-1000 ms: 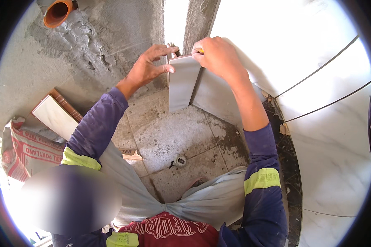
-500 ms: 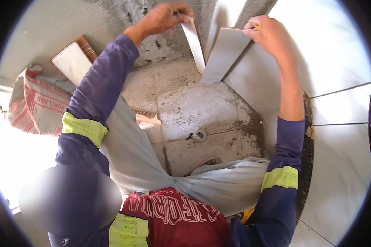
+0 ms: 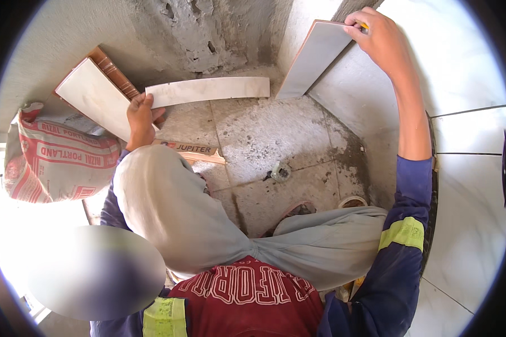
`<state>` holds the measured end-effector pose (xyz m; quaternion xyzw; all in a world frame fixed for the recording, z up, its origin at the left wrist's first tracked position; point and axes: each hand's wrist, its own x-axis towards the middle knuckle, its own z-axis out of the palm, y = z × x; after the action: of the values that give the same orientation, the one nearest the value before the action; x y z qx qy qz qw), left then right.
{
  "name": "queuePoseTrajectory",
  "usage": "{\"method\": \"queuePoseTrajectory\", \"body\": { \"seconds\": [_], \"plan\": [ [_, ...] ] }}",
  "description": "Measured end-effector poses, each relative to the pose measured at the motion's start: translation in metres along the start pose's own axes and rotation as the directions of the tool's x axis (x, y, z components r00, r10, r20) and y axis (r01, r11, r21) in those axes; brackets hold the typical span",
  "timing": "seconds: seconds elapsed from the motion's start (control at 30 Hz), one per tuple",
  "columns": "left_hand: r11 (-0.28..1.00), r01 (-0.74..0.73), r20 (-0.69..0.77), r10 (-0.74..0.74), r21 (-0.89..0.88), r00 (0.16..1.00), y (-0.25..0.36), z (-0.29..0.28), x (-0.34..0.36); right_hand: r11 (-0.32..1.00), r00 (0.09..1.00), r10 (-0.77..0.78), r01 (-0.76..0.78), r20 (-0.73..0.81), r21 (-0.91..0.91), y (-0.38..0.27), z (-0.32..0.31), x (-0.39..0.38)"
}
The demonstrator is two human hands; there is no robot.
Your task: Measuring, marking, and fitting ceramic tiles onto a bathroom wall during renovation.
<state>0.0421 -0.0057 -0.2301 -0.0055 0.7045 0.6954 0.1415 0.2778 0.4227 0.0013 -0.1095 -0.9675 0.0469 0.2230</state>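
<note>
L hand pinches narrow tile at one end, R hand grips wider tile by top corner nr floor's far corner; both prob. stiff, brittle, best held by edges.

"What's that long white strip made of?"

"Ceramic, by its look; I see a smooth face. The grey-faced strip at far right is smooth too, with a matt, reddish-brown edge."

"And around you?"

"The far wall is matt cement, rough and pitted. The wall tiles on the right are smooth and glossy. The floor looks dusty and matt."

"That bag at left?"

"Creased; paper or woven plastic, I can't tell. My trousers are matt cloth."
</note>
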Motion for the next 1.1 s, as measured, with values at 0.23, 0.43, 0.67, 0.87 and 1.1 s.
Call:
{"method": "queuePoseTrajectory", "body": {
  "seconds": [0.23, 0.43, 0.67, 0.87, 1.1],
  "plan": [
    [0.938, 0.12, -0.107, -0.162, -0.324, 0.981, -0.083, 0.014, 0.007, 0.967, 0.966, 0.138, -0.084, 0.217, -0.242, -0.015, -0.003, -0.01],
    [0.935, 0.264, 0.077, -0.252, -0.239, 0.965, -0.126, 0.014, 0.032, 0.977, 0.92, -0.066, 0.139, 0.387, -0.163, -0.047, -0.006, -0.009],
    [0.965, 0.258, 0.261, -0.238, -0.043, 0.935, -0.165, -0.01, 0.075, 0.951, 0.886, 0.276, -0.308, 0.372, 0.028, -0.087, 0.007, -0.03],
    [0.97, 0.163, 0.198, -0.127, -0.179, 0.972, -0.136, 0.023, 0.051, 0.794, 0.795, 0.602, -0.586, 0.073, -0.162, -0.094, -0.003, -0.091],
    [0.993, -0.057, 0.809, -0.051, 0.104, 0.586, -0.119, 0.128, -0.095, 0.328, 0.284, 0.929, -0.93, -0.238, 0.168, -0.129, -0.034, -0.174]
  ]
}}
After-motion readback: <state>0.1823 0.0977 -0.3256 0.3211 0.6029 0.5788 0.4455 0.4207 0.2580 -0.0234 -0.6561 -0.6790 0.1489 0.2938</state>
